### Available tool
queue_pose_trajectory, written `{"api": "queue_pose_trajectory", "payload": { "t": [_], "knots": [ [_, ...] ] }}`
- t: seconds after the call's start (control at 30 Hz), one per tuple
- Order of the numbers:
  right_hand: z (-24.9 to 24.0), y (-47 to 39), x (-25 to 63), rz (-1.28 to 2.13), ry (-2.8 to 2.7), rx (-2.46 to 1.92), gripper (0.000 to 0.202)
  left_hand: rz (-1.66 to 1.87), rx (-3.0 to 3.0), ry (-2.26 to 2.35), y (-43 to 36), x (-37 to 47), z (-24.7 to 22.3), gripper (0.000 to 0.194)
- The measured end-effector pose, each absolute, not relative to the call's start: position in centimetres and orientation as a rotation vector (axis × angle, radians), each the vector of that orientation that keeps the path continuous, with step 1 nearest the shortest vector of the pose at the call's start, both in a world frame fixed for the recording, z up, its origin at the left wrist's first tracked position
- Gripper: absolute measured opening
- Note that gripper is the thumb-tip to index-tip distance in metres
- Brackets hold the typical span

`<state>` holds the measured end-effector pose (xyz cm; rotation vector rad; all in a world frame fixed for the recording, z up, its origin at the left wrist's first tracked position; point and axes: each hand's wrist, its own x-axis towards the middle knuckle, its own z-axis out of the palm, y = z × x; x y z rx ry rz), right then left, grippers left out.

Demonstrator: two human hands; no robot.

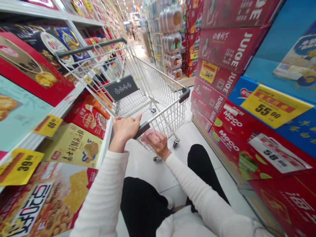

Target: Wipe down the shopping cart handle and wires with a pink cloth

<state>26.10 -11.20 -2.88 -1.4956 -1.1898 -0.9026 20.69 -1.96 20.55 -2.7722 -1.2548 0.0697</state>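
Observation:
A wire shopping cart stands in front of me, with dark plastic corner pieces, a black grip bar at its far end and a dark panel inside. My left hand is closed over the near left part of the rim, its thumb pointing up; the fingertips are hidden. Bunched in my right hand is a pink cloth, pressed against the near rim just beside the dark rim piece. Both hands are close together on the cart's near edge.
Shelves of boxed snacks run close along the left, with yellow price tags. Stacked red drink cartons and blue boxes line the right. Shrink-wrapped bottles stand farther down the aisle. The cart's casters rest on the tiled floor.

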Motion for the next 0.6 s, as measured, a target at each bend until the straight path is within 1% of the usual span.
{"api": "queue_pose_trajectory", "payload": {
  "t": [0.03,0.13,0.2,0.27,0.33,0.5,0.6],
  "knots": [
    [-2.7,-11.5,27.9,-0.82,-1.106,-1.573,0.031,0.064,-2.771,-1.249,-1.9,20.6,20.5,0.079],
    [-1.3,-11.2,32.0,-0.573,-0.596,-1.745,0.047,0.052,-2.773,-1.26,-1.8,20.6,20.5,0.076],
    [-0.1,-10.2,32.4,-0.519,-0.329,-1.733,0.052,0.046,-2.776,-1.282,-1.9,20.8,20.6,0.076],
    [0.7,-9.2,30.9,-0.542,-0.197,-1.708,0.053,0.046,-2.774,-1.287,-2.1,21.0,20.8,0.077],
    [0.9,-8.5,28.0,-0.598,-0.2,-1.7,0.052,0.058,-2.763,-1.281,-2.2,21.1,20.9,0.079],
    [-1.0,-8.8,21.4,-0.71,-0.573,-1.627,0.054,0.139,-2.711,-1.297,-2.5,20.9,21.5,0.078],
    [-2.8,-10.1,21.2,-0.741,-0.776,-1.669,0.044,0.179,-2.702,-1.323,-2.7,20.7,22.0,0.074]
  ]
}}
